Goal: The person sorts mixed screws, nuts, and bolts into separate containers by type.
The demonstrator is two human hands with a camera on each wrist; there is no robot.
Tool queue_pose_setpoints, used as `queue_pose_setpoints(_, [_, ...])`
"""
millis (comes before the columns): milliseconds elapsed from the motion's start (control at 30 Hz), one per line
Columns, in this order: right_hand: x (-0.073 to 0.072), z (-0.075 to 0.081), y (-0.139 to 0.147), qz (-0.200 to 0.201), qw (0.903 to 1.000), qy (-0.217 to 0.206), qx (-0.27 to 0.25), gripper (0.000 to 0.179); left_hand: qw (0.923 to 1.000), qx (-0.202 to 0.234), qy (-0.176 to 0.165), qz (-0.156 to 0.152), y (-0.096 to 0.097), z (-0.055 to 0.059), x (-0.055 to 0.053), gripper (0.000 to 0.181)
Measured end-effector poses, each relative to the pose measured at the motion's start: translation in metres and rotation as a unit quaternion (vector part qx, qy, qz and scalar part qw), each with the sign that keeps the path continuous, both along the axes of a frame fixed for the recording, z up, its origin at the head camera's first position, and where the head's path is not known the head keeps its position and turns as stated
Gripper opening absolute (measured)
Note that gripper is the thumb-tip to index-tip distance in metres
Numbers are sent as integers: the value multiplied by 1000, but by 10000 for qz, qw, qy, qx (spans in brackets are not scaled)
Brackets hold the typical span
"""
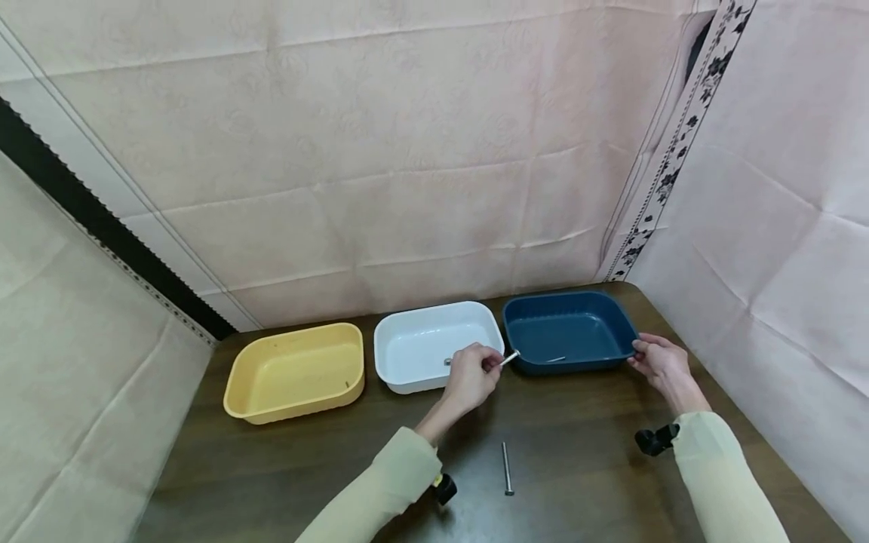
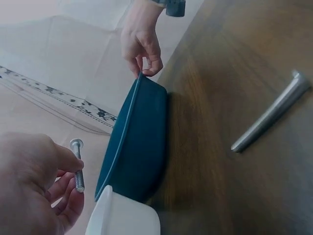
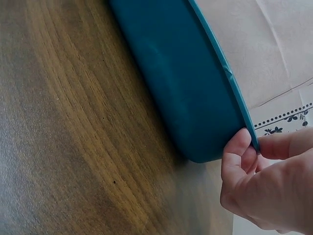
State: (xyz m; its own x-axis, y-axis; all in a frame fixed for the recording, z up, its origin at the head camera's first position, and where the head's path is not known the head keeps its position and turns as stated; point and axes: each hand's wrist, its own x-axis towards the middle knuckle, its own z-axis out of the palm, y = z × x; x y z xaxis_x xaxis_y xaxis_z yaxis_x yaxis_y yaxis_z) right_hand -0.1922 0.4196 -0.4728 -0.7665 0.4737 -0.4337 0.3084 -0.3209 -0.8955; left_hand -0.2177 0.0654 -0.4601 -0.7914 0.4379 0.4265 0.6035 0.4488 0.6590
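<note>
My left hand [image 1: 470,375] pinches a silver bolt [image 2: 77,164] between thumb and fingers, above the gap between the white tray [image 1: 407,387] and the dark blue tray [image 1: 570,302]. In the left wrist view the bolt's head points up and its threaded end down. With thumb and fingers, my right hand [image 1: 661,366] pinches the blue tray's rim [image 3: 230,78] at its right front corner. A thin metal piece [image 1: 557,359] lies inside the blue tray. Partly hidden behind my left hand, a small metal piece [image 1: 447,361] sits in the white tray.
Another, longer bolt [image 1: 507,469] lies on the brown wooden table [image 1: 577,467] in front of the trays. At the left stands a yellow tray [image 1: 299,411] with a small dark piece [image 1: 348,385] inside. Pale cloth [image 1: 407,151] hangs behind and at both sides.
</note>
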Motion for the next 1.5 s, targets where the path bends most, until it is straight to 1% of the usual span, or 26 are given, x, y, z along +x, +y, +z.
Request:
queue_pose_setpoints(100, [2,-1,0,36,10000,-19,42,30,9999,-131,-67,35,16,1,-10,5])
queue_pose_setpoints(233, [3,-3,-1,34,9999,-55,105,37,9992,-332,-176,111,35,1,-20,4])
queue_pose_setpoints(333, [3,-4,-2,18,9999,-39,143,40,9986,-473,-179,173,48,4,-26,5])
queue_pose_setpoints(500, [1,-5,-3,-6,9998,30,215,40,9964,-822,-5,215,68,9,-37,6])
queue_pose_setpoints(600, [2,-5,-3,4,9997,24,240,40,9941,-1055,-84,231,79,9,-41,7])
queue_pose_setpoints(767, [3,-8,-6,17,9995,19,316,40,9904,-1268,-484,244,92,3,-44,8])
queue_pose_setpoints(867, [4,-8,-7,37,9992,51,407,42,9895,-1298,-587,238,96,-1,-45,8])
queue_pose_setpoints(967, [6,-7,-7,36,9988,82,489,43,9896,-1303,-558,237,99,-4,-45,8])
queue_pose_setpoints(1133, [7,-8,-7,56,9988,86,476,43,9885,-1397,-505,288,101,-9,-48,9])
queue_pose_setpoints(1267, [7,-9,-6,52,9987,-1,498,43,9876,-1462,-486,293,104,-10,-48,10])
queue_pose_setpoints(1300, [7,-9,-6,50,9987,-1,510,43,9878,-1446,-503,296,104,-10,-48,10])
queue_pose_setpoints(1400, [7,-8,-6,43,9985,-33,537,43,9890,-1390,-417,283,105,-10,-48,10])
queue_pose_setpoints(1500, [8,-6,-5,58,9986,2,529,43,9926,-1169,-277,170,103,-13,-46,9])
